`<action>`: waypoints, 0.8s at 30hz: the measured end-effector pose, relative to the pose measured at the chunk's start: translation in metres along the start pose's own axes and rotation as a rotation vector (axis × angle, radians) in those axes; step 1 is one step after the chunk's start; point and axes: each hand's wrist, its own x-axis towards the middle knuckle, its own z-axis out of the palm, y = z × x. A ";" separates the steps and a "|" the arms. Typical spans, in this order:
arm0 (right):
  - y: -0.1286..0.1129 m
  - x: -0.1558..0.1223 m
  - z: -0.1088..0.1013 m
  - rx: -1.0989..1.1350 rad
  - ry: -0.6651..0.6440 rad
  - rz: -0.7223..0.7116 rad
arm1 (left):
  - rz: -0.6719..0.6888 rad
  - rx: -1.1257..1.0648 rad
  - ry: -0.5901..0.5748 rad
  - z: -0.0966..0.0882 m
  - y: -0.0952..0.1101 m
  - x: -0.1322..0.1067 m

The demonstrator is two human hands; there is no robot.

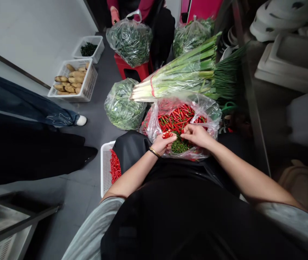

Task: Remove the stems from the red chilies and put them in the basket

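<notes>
A clear plastic bag [154, 126] full of red chilies [177, 117] lies rolled open in front of my body. Green chili stems [180, 145] are heaped at its near side. Above the bag's left part, my left hand [165, 142] is closed around several red chilies [167, 134]. Just right of it, my right hand [196, 135] pinches at a small red chili, its fingertips over the pile. By my left knee, a white basket [105, 169] holds loose red chilies [115, 166], partly hidden behind my leg and arm.
Bundled leeks [181, 77] lie beyond the bag, with bagged greens [125, 104] to their left. Another bag of greens [129, 41] rests on a red stool [135, 68] before a seated person. A basket of potato-like roots [89, 85] stands at left, near another person's legs [45, 101]. Metal shelving [251, 90] edges the right.
</notes>
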 end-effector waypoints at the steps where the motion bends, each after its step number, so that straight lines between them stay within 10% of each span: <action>1: -0.003 -0.009 0.004 0.177 -0.029 -0.029 | -0.018 0.050 0.000 0.001 -0.001 0.000; 8: -0.009 -0.050 0.011 0.303 -0.364 -0.199 | -0.221 0.450 -0.272 -0.010 0.003 -0.019; 13: -0.005 -0.052 0.021 -0.333 0.053 -0.385 | -0.255 0.311 -0.340 -0.002 0.002 -0.019; 17: -0.011 -0.039 0.020 -0.636 0.144 -0.339 | -0.233 0.108 -0.293 0.008 -0.004 -0.010; 24: -0.026 -0.011 0.009 -0.021 0.087 -0.177 | 0.094 0.327 -0.072 0.013 0.003 -0.017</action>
